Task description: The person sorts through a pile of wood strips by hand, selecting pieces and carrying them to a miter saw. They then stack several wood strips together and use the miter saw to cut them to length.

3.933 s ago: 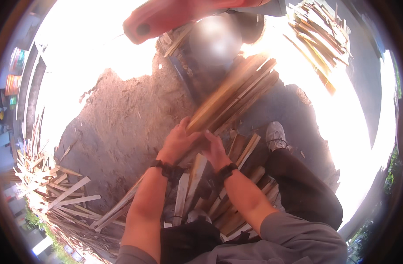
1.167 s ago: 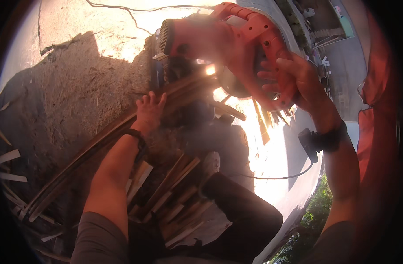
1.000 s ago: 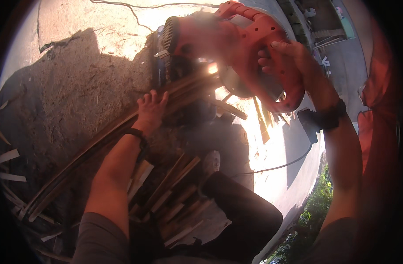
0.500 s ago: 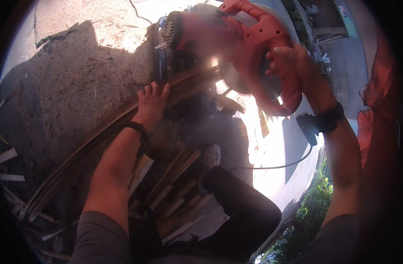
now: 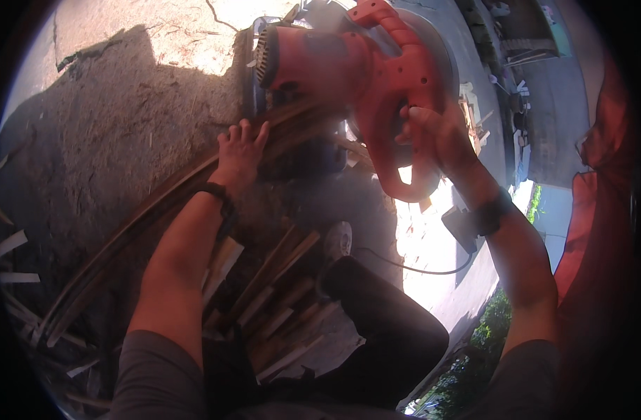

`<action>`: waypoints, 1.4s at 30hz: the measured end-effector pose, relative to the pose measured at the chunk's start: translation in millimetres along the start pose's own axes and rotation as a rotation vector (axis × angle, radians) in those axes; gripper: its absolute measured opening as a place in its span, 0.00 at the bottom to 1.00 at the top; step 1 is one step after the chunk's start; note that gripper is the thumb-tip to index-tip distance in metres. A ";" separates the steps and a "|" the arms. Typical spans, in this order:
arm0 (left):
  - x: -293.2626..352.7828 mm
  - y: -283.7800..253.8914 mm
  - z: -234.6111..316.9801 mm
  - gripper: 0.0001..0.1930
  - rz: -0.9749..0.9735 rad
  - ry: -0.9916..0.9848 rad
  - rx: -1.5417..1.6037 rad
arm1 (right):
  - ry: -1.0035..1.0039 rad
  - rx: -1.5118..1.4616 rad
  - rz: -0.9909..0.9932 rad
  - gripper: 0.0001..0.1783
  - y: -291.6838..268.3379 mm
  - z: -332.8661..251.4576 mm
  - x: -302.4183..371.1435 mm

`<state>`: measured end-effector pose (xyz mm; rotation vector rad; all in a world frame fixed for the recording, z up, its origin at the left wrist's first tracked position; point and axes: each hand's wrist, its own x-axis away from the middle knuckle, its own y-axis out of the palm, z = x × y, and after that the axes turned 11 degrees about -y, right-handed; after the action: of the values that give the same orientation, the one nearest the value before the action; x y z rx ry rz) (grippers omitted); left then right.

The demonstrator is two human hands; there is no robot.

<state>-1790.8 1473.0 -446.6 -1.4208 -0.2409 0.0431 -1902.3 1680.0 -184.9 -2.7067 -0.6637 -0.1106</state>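
My right hand [image 5: 443,136] is wrapped round the loop handle of a large red miter saw [image 5: 334,59]. The saw's head leans over the far end of some long wooden strips [image 5: 145,210], and the blade is mostly hidden behind the red housing. These strips run from the lower left up to the saw, lying side by side. My left hand [image 5: 240,154] rests on them just short of the saw, fingers spread. The saw's base [image 5: 327,155] shows in part beneath, in shadow.
Several cut wood pieces [image 5: 278,301] lie in a pile near my bent leg [image 5: 383,322] and shoe. More offcuts [image 5: 16,276] are scattered at the far left. A cord [image 5: 418,268] crosses the sunlit ground. Red cloth [image 5: 579,217] hangs at the right, above green plants [image 5: 485,336].
My right hand has drawn the saw's handle down and to the left, and the red head has lowered toward the strips. The left hand stays nearly in place on the wood.
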 end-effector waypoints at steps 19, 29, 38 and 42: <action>-0.6 0.3 -3.7 0.46 -0.053 -0.013 -0.008 | -0.131 -0.162 0.120 0.23 38.5 104.6 40.1; -2.4 -7.0 4.1 0.46 -0.102 0.002 -0.015 | -0.175 -0.068 0.126 0.23 34.6 116.3 43.0; -3.2 -11.2 7.6 0.44 -0.087 0.006 0.008 | -0.075 -0.139 -0.245 0.18 -43.6 -72.7 -21.1; -1.3 -13.2 2.5 0.49 -0.123 0.000 0.000 | -0.420 -0.054 0.162 0.18 -30.8 -74.0 10.3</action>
<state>-1794.1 1473.2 -433.5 -1.4037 -0.3279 -0.0580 -1906.8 1683.8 -104.3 -2.8460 -0.5524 0.4990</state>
